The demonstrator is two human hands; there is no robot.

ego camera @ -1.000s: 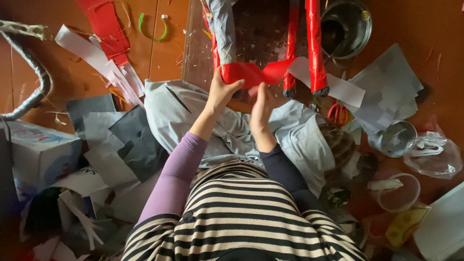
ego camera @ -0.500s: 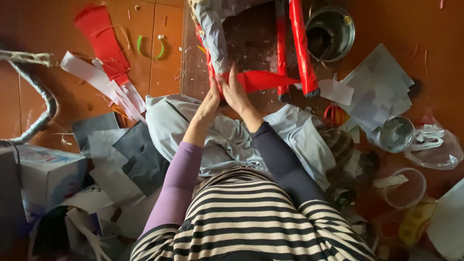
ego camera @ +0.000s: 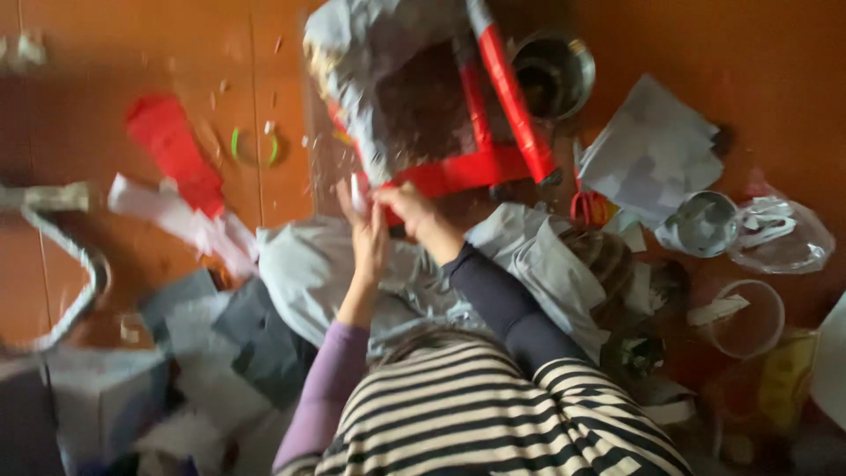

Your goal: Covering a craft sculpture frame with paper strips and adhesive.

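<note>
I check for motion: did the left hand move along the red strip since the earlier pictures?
Cannot tell: the camera shifted and the picture is blurred. The left hand is at the red strip, beside the right hand.

Whole view: we see it smeared by motion, so edges run soft.
Hands: our left hand (ego camera: 368, 236) and right hand (ego camera: 414, 211) meet at the red strip (ego camera: 458, 172); we cannot tell what the fingers pinch.
Grey-wrapped frame (ego camera: 370, 79): its top is cut off by the upper edge.
Bottom-right clutter (ego camera: 775, 388): too blurred for us to tell.
Grey curved piece (ego camera: 70, 291): runs off the left edge.
</note>
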